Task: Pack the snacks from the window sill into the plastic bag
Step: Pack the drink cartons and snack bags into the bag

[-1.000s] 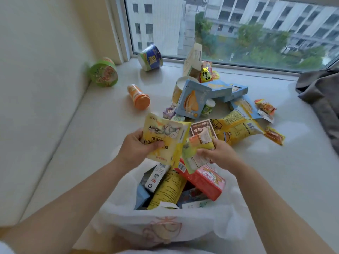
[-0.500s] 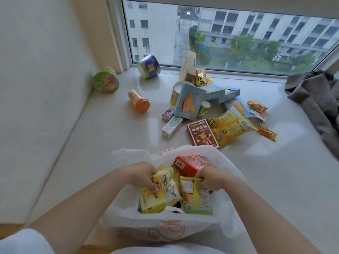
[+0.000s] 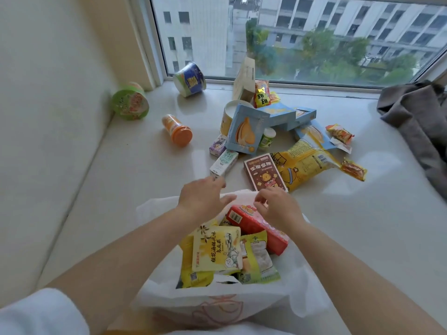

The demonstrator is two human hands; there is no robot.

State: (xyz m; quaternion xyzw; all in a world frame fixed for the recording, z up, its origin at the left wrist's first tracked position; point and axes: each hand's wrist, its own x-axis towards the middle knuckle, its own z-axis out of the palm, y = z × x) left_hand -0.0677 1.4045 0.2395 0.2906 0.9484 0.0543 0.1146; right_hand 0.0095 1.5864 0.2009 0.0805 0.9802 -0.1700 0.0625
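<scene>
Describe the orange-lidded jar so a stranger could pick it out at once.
Start at the window sill and look left of the central snack pile. The jar lies on its side alone, between the green cup and the pile. It alone has a round orange lid.

Item count: window sill and plastic bag

On the window sill [image 3: 135, 180] you can count two instant-noodle cups, one green [image 3: 130, 101] and one blue [image 3: 189, 79]; one orange-capped bottle [image 3: 177, 128]; one small green-and-white bottle [image 3: 267, 138]; two small drink cartons, one purple [image 3: 217, 146] and one white [image 3: 223, 163]; one brown box [image 3: 264, 172]; one large yellow snack bag [image 3: 306, 163]; and one round yellow tub [image 3: 228, 116]. The blue boxes [image 3: 244, 131] overlap, so you cannot fix their number. In the one plastic bag [image 3: 217, 301] you can count one red box [image 3: 260, 229] and three yellow or green packets [image 3: 217, 249]; anything beneath them is hidden.
</scene>
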